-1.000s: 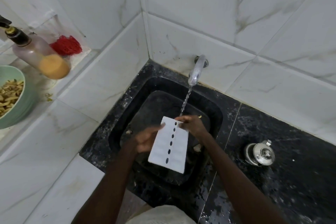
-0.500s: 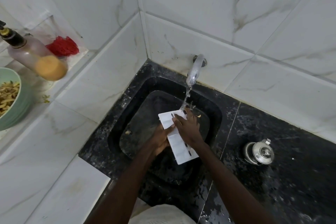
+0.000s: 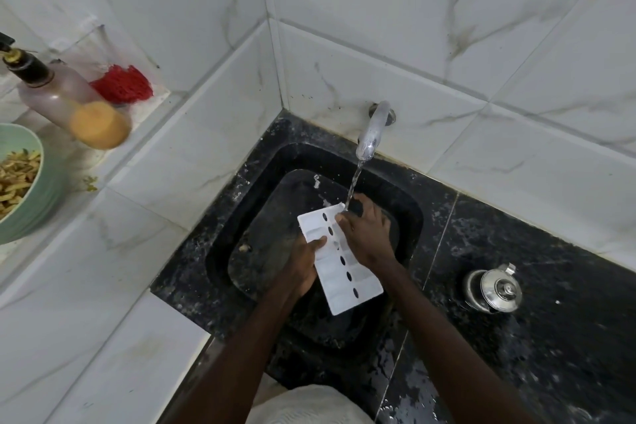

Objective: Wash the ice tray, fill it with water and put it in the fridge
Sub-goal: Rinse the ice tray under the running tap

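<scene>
A white plastic ice tray (image 3: 339, 280), with a row of dark oval slots down its middle, hangs over the black sink (image 3: 275, 182). My left hand (image 3: 304, 268) grips its left edge, thumb on the top face. My right hand (image 3: 366, 234) lies over the tray's far right part, fingers curled at its far corner. Water runs from the chrome tap (image 3: 371, 132) and strikes the tray's far corner by my right fingers. The tray's compartments face up.
A small steel lidded pot (image 3: 492, 287) stands on the wet black counter right of the sink. On the white ledge at left are a pump bottle (image 3: 65, 103), a red scrubber (image 3: 122, 84) and a green bowl of food (image 3: 20, 182). Tiled walls close the corner.
The tray has turned compartments-up and lies longer toward me. My right hand slid toward its far corner under the stream. My left hand stays on the left edge.
</scene>
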`<state>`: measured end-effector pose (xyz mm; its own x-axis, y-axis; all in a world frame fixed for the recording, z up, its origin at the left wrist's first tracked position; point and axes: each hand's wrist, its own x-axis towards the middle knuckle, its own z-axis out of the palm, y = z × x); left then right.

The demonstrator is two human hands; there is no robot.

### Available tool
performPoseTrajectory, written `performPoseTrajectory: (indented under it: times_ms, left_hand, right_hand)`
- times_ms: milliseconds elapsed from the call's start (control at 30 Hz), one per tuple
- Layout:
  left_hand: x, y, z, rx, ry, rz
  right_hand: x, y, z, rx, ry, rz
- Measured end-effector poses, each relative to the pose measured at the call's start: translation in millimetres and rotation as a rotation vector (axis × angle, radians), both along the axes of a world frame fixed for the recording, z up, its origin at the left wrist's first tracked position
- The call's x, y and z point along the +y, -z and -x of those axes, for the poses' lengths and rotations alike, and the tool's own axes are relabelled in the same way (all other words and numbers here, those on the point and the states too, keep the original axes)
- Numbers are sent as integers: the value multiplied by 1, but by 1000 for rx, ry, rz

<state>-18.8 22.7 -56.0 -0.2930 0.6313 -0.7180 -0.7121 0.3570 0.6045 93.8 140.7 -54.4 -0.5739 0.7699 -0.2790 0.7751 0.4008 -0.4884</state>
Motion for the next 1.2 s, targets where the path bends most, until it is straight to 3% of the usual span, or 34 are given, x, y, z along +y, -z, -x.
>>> performPoseTrajectory:
  times_ms: [200,367,533,733,1000,1200]
  left_hand:
    - [1,-5,1,-34,-23,-58]
    - [-9,-6,-1,-56,-39,-40]
    - [-1,-13,3,-65,-56,-32]
    - [-6,-10,5,-45,-90,-86]
    - [3,-14,7,-15,-91,-130]
    - [14,-21,-1,-24,-137,-136]
  right_hand:
    - [-14,2,7,-21,-118,144]
    - [-8,-1,4,-100,-55,4]
    - [-13,-1,8,-19,-144,154]
    - [-18,4,-1,74,28,-2]
    - [-22,4,-3,6,-148,19]
    - [-12,-4,7,-65,-16,-49]
